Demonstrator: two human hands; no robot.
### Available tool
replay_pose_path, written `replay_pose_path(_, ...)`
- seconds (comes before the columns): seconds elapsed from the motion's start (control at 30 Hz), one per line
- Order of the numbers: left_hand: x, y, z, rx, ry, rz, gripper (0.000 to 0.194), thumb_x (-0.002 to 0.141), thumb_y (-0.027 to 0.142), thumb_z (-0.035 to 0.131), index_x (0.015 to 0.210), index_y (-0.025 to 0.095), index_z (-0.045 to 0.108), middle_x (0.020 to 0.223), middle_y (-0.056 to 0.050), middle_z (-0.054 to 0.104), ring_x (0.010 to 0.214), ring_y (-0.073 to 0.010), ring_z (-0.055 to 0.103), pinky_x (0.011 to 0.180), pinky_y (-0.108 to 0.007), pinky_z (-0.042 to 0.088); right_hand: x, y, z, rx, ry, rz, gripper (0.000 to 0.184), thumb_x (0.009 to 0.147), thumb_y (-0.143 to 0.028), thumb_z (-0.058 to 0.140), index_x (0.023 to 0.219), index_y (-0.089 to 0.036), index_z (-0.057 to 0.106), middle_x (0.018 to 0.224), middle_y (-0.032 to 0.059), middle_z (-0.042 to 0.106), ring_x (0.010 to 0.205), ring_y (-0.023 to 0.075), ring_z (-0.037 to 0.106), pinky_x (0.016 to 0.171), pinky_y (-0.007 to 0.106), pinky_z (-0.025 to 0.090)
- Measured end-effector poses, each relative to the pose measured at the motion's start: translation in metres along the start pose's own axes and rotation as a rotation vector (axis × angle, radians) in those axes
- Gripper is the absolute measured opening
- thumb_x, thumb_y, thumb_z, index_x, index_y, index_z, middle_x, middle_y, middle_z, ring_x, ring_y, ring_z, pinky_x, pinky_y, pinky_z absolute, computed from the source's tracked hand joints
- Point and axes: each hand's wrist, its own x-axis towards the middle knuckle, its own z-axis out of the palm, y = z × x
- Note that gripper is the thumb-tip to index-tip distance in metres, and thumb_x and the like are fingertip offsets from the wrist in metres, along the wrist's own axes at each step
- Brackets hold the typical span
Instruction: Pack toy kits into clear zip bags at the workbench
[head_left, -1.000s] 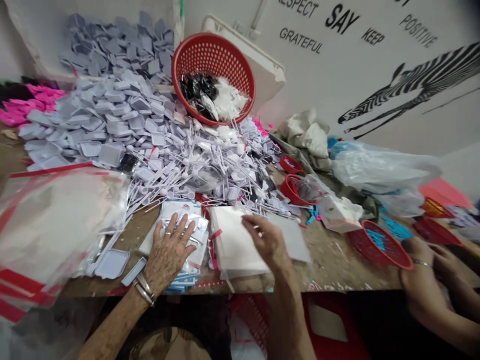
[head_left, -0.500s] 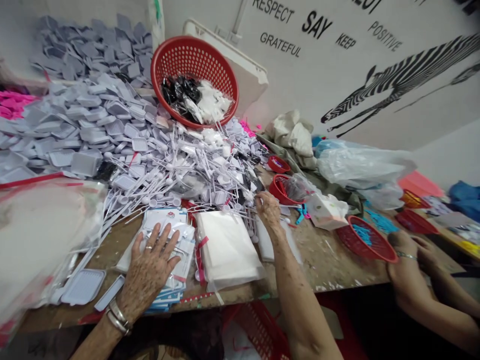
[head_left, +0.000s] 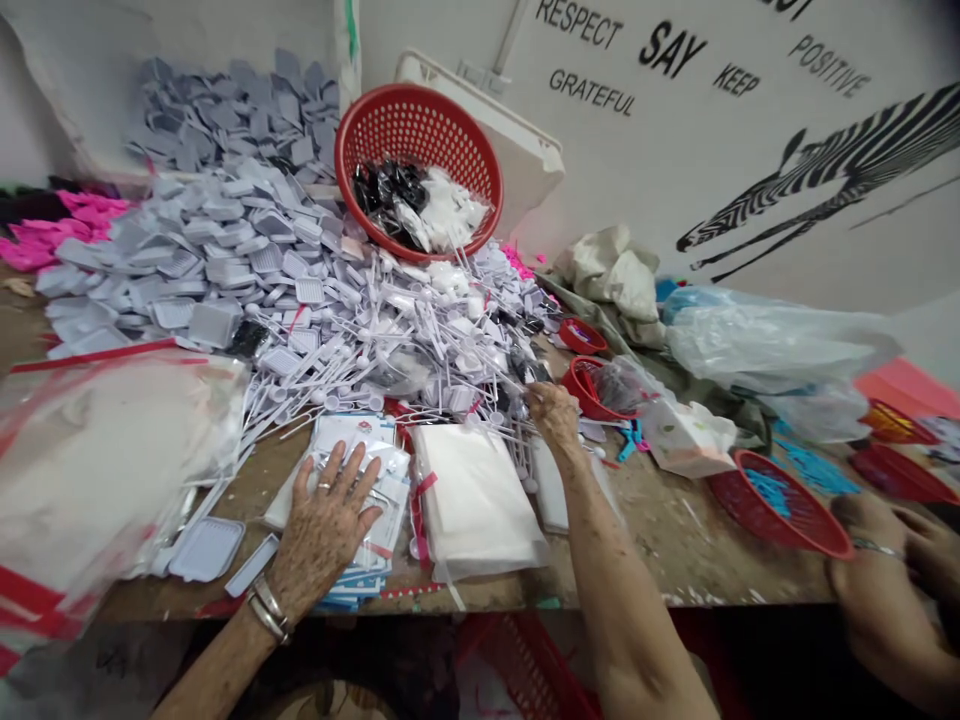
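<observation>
My left hand lies flat with fingers spread on a stack of clear packets with printed cards near the table's front edge. My right hand reaches forward to the edge of a big heap of pale lilac plastic sticks and spoons, fingers curled into the pieces; what they hold is hidden. Between my hands lies a stack of white sheets in clear film.
Lilac trays pile up at the back left. A red basket leans on the wall. Clear bags fill the left. Small red baskets and plastic bags sit right. Another person's hands work at right.
My right hand left the white sheet stack and reached forward into the heap's near edge. My left hand stayed flat on the packets. The view shifted slightly.
</observation>
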Motion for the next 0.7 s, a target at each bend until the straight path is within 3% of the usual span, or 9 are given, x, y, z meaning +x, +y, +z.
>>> replay_pose_path(0.13,-0.001,-0.001,0.001,-0.040,0.010,-0.003,0.048,0.096,0.031,0.050,0.144,0.026,0.049,0.155,-0.009,0.041,0.144,-0.0350,0.034,0.115,-0.062,0.021,-0.023,0.004,-0.036,0.162,0.069,0.047,0.019,0.079,-0.029,0.059,0.083,-0.016,0.072,0.093,0.0128,0.074,0.092,0.0260,0.062,0.088,0.039,0.044)
replay_pose_path(0.3,0.001,-0.002,-0.003,-0.161,0.022,-0.028,0.045,0.095,0.028,0.051,0.140,0.023,0.052,0.151,-0.012,0.045,0.143,-0.0369,0.035,0.114,-0.064,0.020,-0.076,-0.013,-0.070,0.379,0.189,0.161,0.037,0.087,-0.044,0.049,0.097,-0.014,0.068,0.084,0.0089,0.070,0.074,0.0201,0.063,0.069,0.033,0.050)
replay_pose_path(0.4,0.012,0.008,-0.019,-0.434,0.086,-0.126,0.047,0.095,0.030,0.053,0.141,0.020,0.049,0.151,-0.016,0.046,0.143,-0.0340,0.037,0.115,-0.059,0.025,-0.115,-0.055,-0.073,0.575,0.124,0.178,0.039,0.088,-0.050,0.051,0.098,-0.016,0.067,0.076,0.0034,0.067,0.057,0.0147,0.058,0.053,0.027,0.049)
replay_pose_path(0.47,0.023,0.020,-0.032,-0.769,0.073,-0.187,0.055,0.093,0.034,0.057,0.143,0.018,0.043,0.146,-0.017,0.050,0.137,-0.0296,0.045,0.111,-0.050,0.035,-0.139,-0.095,-0.069,0.917,-0.024,0.253,0.038,0.083,-0.051,0.061,0.097,-0.017,0.067,0.073,0.0007,0.064,0.048,0.0118,0.054,0.043,0.025,0.045)
replay_pose_path(0.57,0.038,0.036,-0.047,-1.307,-0.142,-0.286,0.048,0.088,0.034,0.060,0.131,0.017,0.048,0.115,-0.011,0.069,0.098,-0.0205,0.068,0.085,-0.034,0.054,-0.167,-0.150,-0.062,1.120,-0.159,0.279,0.033,0.083,-0.049,0.066,0.094,-0.018,0.068,0.067,-0.0020,0.062,0.044,0.0094,0.051,0.039,0.022,0.041)
replay_pose_path(0.63,0.044,0.041,-0.053,-1.394,-0.161,-0.381,0.025,0.087,0.032,0.058,0.106,0.016,0.058,0.091,-0.004,0.069,0.075,-0.0154,0.066,0.069,-0.027,0.051,-0.177,-0.174,-0.059,1.163,-0.178,0.269,0.032,0.084,-0.047,0.066,0.098,-0.018,0.069,0.074,-0.0002,0.066,0.052,0.0104,0.056,0.045,0.021,0.047)
replay_pose_path(0.7,0.043,0.040,-0.057,-1.286,-0.068,-0.446,0.012,0.087,0.029,0.056,0.087,0.017,0.057,0.076,0.001,0.063,0.066,-0.0119,0.058,0.062,-0.024,0.044,-0.180,-0.189,-0.056,1.243,-0.217,0.274,0.034,0.082,-0.046,0.069,0.103,-0.019,0.068,0.084,0.0025,0.070,0.063,0.0133,0.063,0.053,0.023,0.053)
